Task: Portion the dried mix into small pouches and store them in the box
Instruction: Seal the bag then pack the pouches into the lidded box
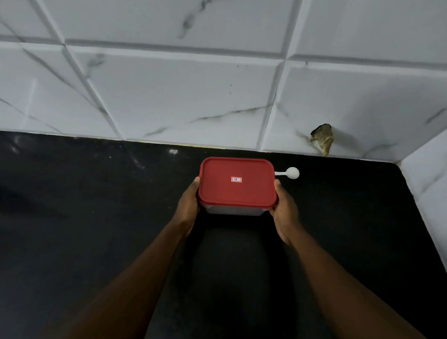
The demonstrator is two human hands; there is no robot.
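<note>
A rectangular plastic box with a red lid [238,181] and a clear body sits over the black counter near the back wall. The lid is on, with a small sticker at its middle, and what is inside is hidden. My left hand [188,206] grips the box's left side, and my right hand [285,211] grips its right side. A white plastic spoon [291,173] lies just behind the box's right corner, its handle partly hidden by the lid. No pouches or dried mix show.
The black counter [84,239] stretches wide to the left and toward me. White marble-pattern wall tiles [169,94] rise behind it and on the right. A broken hole in the tile [322,138] sits low at the back right.
</note>
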